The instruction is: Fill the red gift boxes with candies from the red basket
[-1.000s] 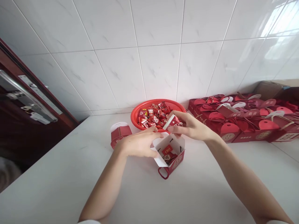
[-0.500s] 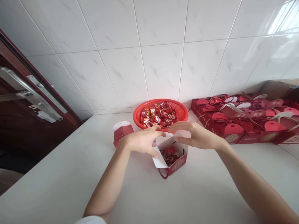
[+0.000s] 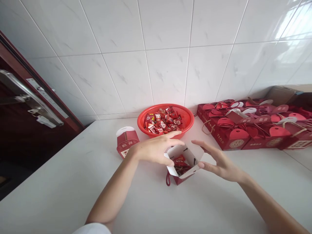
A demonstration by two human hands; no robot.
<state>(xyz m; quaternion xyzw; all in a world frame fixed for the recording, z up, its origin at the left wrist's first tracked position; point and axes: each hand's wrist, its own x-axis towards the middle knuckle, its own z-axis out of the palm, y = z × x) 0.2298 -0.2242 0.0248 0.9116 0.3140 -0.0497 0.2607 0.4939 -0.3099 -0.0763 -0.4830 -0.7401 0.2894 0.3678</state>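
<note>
A small red paper candy box (image 3: 183, 179) stands in front of me with its top flaps up and white insides showing. Several wrapped candies (image 3: 181, 165) in red and dark wrappers lie inside it. My left hand (image 3: 158, 149) is at the box's left side, its thumb on the white left flap and its fingers reaching over the back. On the right, my right hand (image 3: 220, 162) has thumb and fingers apart around the right flap, the thumb by the front corner. A red cord handle (image 3: 168, 178) hangs at the box's left.
Behind the box, a red plastic basket (image 3: 188, 119) holds many wrapped candies. Another red box (image 3: 126, 138) stands to the left, partly behind my left forearm. Rows of red gift boxes (image 3: 225, 139) fill the counter's right side against the tiled wall. A door is at far left.
The box has shifted slightly right, and its front flap now stands over the printed front face. My left hand moved right with it. My right hand moved from the back flap to the right side.
</note>
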